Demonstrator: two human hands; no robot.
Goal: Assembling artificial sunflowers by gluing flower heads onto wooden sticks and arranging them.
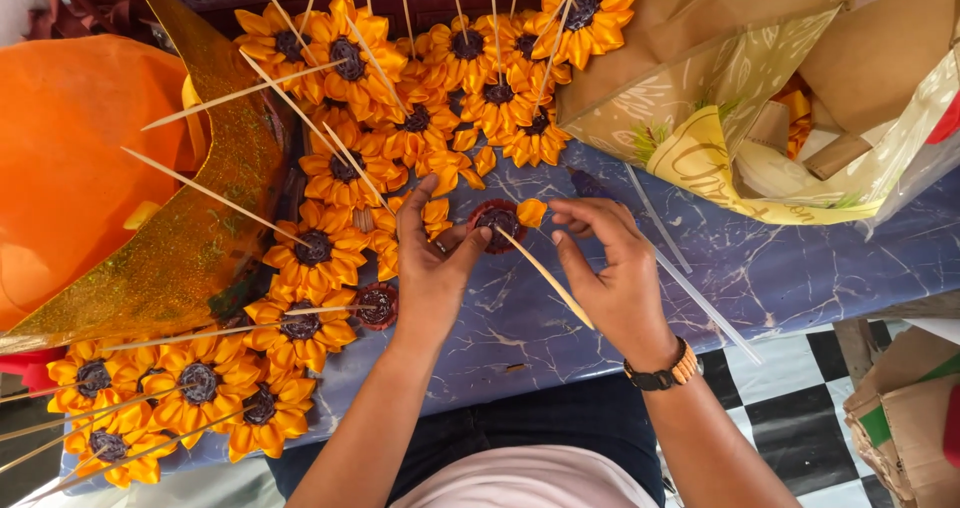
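Bare forearms, a black-and-orange wristband, pale pink top, dark trousers.

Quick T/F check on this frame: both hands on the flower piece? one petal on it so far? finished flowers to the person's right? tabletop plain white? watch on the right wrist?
1. Both hands are at the dark red flower centre. True: the left hand pinches its edge and the right hand is at its other side.
2. That centre has a single yellow petal on it. True.
3. The finished sunflowers lie to the person's right. False: they are piled to the left and ahead.
4. The tabletop is plain white. False: it is blue with a marbled pattern.
5. A strap sits on the right wrist. True.
6. The thin stick lies flat on the table, untouched. False: it sits in the right hand.
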